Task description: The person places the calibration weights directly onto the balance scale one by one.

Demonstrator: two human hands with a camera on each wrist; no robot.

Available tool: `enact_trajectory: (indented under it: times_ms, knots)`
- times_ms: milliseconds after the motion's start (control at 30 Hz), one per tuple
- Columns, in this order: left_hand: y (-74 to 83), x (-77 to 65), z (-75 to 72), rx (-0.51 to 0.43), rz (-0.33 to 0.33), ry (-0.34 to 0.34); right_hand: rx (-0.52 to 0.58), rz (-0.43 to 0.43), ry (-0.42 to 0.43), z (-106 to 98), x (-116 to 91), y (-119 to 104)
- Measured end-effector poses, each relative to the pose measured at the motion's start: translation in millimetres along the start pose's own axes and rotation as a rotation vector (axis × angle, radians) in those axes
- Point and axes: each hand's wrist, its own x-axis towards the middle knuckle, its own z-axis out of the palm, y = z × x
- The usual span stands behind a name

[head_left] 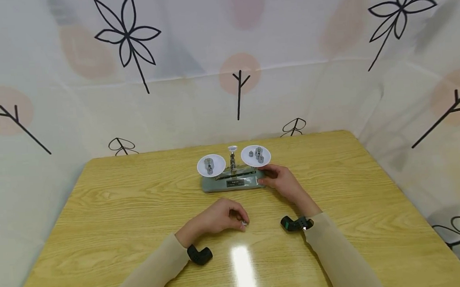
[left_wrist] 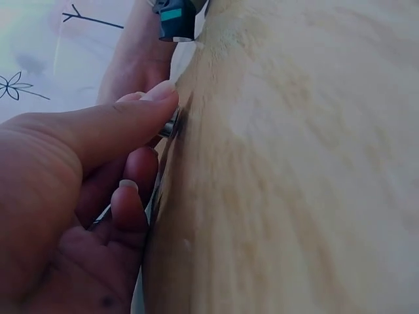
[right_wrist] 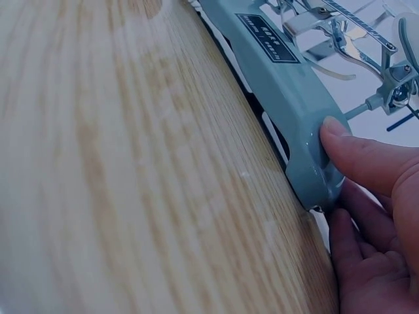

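Observation:
A small metal weight (head_left: 244, 223) is pinched between the thumb and fingers of my left hand (head_left: 222, 216), low over the table in front of the scale. In the left wrist view the weight (left_wrist: 170, 125) shows only in part beside the thumb. My right hand (head_left: 285, 183) grips the right end of a grey-green balance scale (head_left: 212, 185); its thumb (right_wrist: 366, 157) lies on top of the base (right_wrist: 288, 91), with the fingers at the end. Several metal weights (head_left: 259, 155) sit on the right white pan (head_left: 247, 161), and a few more weights (head_left: 209, 163) on the left pan (head_left: 219, 166).
The wooden table (head_left: 138, 201) spreads around the scale on all sides. A patterned cloth backdrop (head_left: 188, 106) hangs behind it. Black wrist cameras (head_left: 199, 255) are strapped on both arms. A bright reflection falls on the table near the left hand.

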Motion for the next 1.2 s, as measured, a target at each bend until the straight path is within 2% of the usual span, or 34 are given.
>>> enact_trajectory:
  times_ms: [300, 767, 1033, 1200]
  knots:
    - [4.8, 0.5, -0.6, -0.027, 0.026, 0.059, 0.013, -0.013, 0.009, -0.5, 0.2, 1.4]
    - [10.0, -5.3, -6.3, -0.027, 0.014, 0.1, 0.024, 0.005, 0.001, 0.2, -0.6, -1.3]
    - [16.7, -9.9, -15.7, 0.04, -0.013, 0.149, 0.011, -0.006, -0.006, -0.1, -0.5, -0.3]
    - [19.2, -12.6, -25.0, 0.077, 0.027, 0.2, 0.015, 0.004, -0.004, 0.0, -0.5, -0.7]
